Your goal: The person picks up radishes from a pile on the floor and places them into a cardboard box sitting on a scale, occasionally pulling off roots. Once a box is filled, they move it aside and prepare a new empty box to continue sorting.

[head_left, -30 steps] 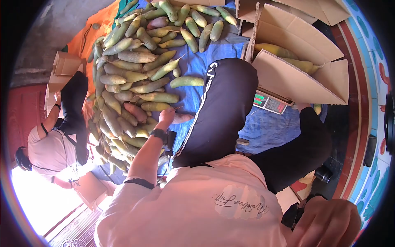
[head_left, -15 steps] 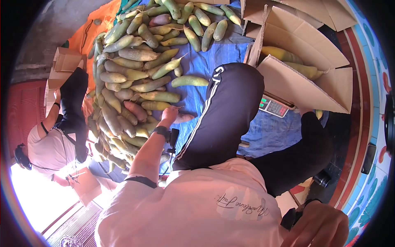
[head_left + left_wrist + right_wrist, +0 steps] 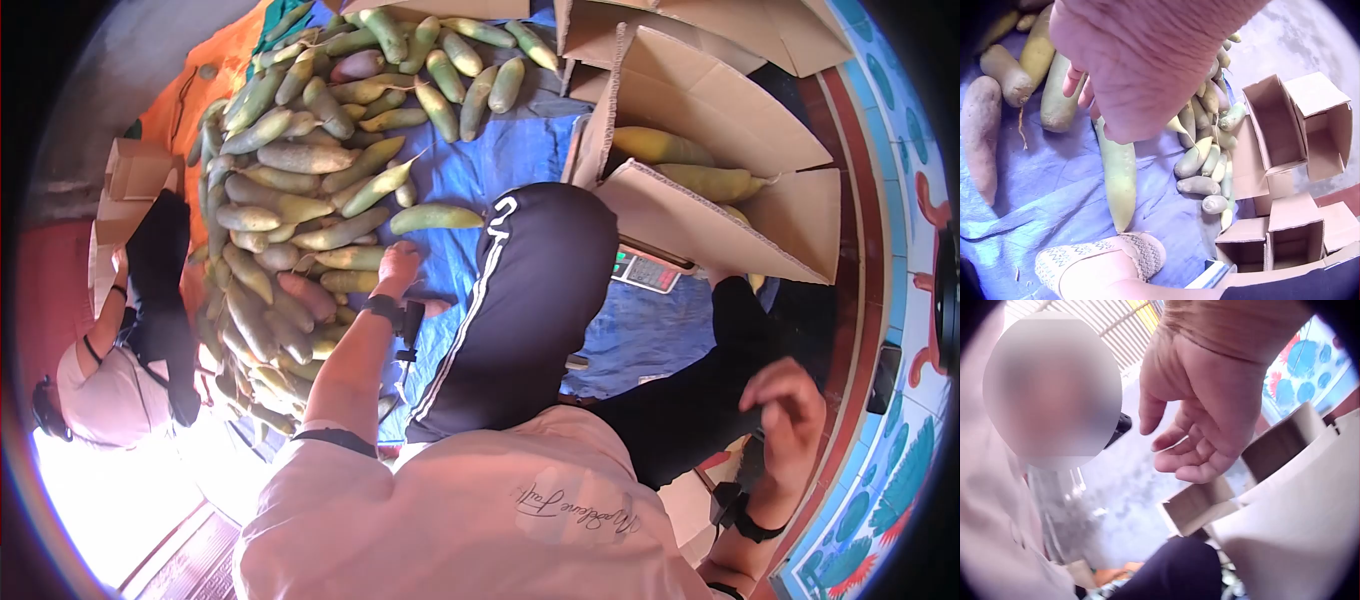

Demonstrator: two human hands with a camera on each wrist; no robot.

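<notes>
Now, the left hand (image 3: 400, 262) is above the blue tarpaulin (image 3: 460, 160), at the side of the big pile of radishes (image 3: 310, 160); its fingers are loosely bent, and nothing is seen grasped in them. The long green radish (image 3: 435, 217) lies on the tarpaulin, near this hand, and its tip is close by the patterned shoe (image 3: 1100, 259) in the left wrist view. One purplish radish (image 3: 982, 140) lies apart. The right hand (image 3: 790, 405) is raised, with relaxed, curved fingers, and it is empty. An open cardboard box (image 3: 735, 95) contains several radishes, and the digital scale (image 3: 645, 272) is just beside it.
</notes>
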